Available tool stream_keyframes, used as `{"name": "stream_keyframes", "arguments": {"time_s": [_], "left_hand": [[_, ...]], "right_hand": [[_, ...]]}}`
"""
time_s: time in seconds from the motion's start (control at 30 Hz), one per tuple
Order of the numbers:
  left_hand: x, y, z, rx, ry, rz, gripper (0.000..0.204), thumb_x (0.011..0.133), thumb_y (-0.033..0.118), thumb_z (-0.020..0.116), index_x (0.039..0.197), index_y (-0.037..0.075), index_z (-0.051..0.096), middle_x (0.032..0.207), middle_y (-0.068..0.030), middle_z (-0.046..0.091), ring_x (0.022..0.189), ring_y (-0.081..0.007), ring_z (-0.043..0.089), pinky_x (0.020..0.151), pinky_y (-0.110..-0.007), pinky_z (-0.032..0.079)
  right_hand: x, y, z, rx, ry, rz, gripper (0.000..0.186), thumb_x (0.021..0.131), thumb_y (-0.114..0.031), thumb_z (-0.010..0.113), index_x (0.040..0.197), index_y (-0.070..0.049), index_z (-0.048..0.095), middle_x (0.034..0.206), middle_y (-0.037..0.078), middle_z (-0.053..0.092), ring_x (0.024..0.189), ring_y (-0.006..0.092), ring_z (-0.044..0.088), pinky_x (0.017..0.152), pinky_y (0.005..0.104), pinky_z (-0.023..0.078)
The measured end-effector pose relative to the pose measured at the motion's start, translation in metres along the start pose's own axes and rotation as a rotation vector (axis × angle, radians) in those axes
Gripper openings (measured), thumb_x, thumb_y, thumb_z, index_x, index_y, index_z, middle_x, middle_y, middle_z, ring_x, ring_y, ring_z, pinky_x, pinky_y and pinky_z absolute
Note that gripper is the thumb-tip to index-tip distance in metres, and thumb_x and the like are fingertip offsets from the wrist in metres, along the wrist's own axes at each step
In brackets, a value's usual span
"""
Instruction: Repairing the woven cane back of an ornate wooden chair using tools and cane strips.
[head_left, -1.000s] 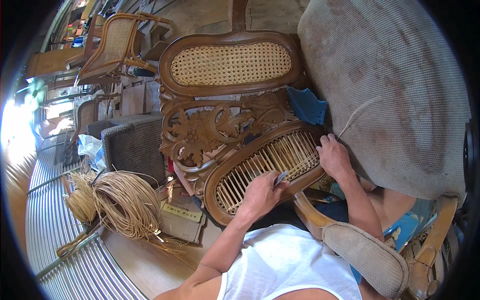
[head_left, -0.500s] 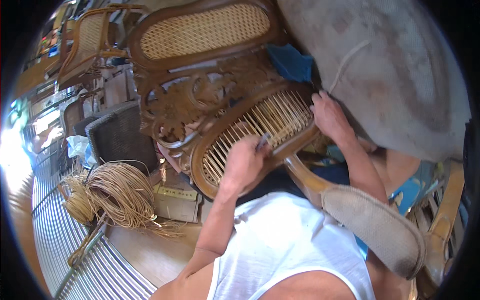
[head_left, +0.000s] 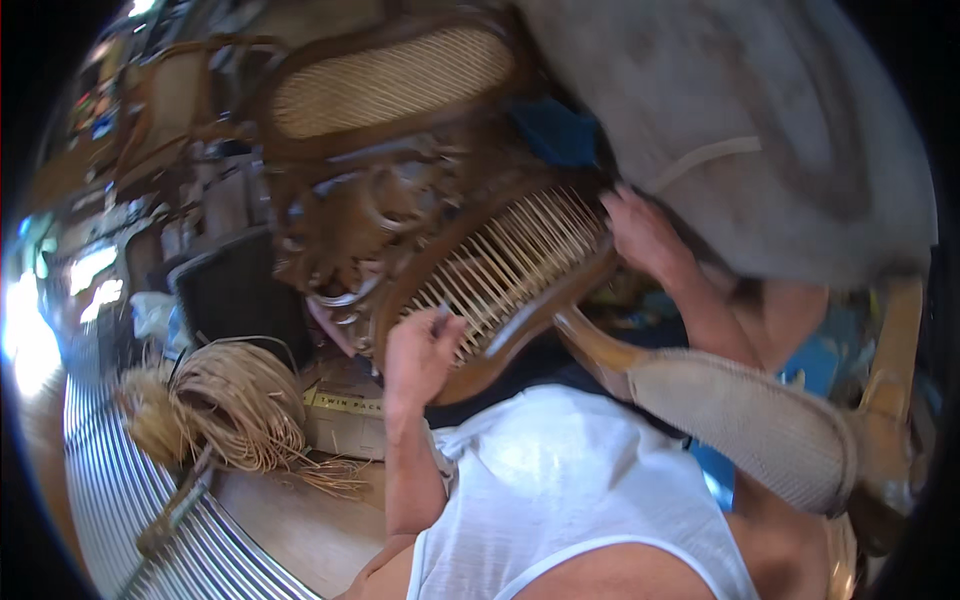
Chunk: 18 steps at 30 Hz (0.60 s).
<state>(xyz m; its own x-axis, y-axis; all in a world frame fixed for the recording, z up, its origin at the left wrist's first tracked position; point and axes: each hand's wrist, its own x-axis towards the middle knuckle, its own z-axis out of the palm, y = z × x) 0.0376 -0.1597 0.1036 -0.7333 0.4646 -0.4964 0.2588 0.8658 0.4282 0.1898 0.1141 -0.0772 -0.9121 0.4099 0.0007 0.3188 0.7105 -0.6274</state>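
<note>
The oval chair back (head_left: 505, 275) lies tilted across the person's lap, half strung with pale cane strands. Nearest, the left hand (head_left: 420, 352) is closed, pinching a small tool or strand end at its lower rim. The right hand (head_left: 640, 235) clasps its upper edge. The carved wooden frame looks stiff and weighty, best held by the rim; the strands look springy and breakable. Left of it lie a flat yellowish printed box (head_left: 345, 420) and a cane coil (head_left: 235, 405).
</note>
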Motion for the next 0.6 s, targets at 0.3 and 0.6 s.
{"name": "stream_keyframes", "arguments": {"time_s": [0.3, 0.6], "left_hand": [[-0.002, 0.026, -0.014, 0.041, -0.007, 0.020, 0.034, 0.091, 0.032, 0.073, 0.087, -0.001, 0.069, 0.068, -0.0201, 0.061, 0.061, -0.0331, 0.057, 0.062, -0.041, 0.046], [0.005, 0.042, 0.008, 0.046, -0.108, 0.079, 0.032, 0.092, 0.032, 0.069, 0.090, 0.000, 0.071, 0.078, -0.0217, 0.066, 0.075, -0.0387, 0.064, 0.070, -0.045, 0.049]], "right_hand": [[0.011, -0.020, -0.020, 0.028, -0.296, 0.199, 0.016, 0.086, 0.002, 0.056, 0.101, 0.004, 0.056, 0.111, 0.029, 0.057, 0.098, 0.0485, 0.062, 0.086, 0.0533, 0.052], [0.012, -0.017, -0.021, -0.007, -0.277, 0.174, 0.015, 0.090, -0.004, 0.056, 0.103, 0.005, 0.057, 0.113, 0.029, 0.055, 0.095, 0.0470, 0.065, 0.085, 0.0525, 0.054]]}}
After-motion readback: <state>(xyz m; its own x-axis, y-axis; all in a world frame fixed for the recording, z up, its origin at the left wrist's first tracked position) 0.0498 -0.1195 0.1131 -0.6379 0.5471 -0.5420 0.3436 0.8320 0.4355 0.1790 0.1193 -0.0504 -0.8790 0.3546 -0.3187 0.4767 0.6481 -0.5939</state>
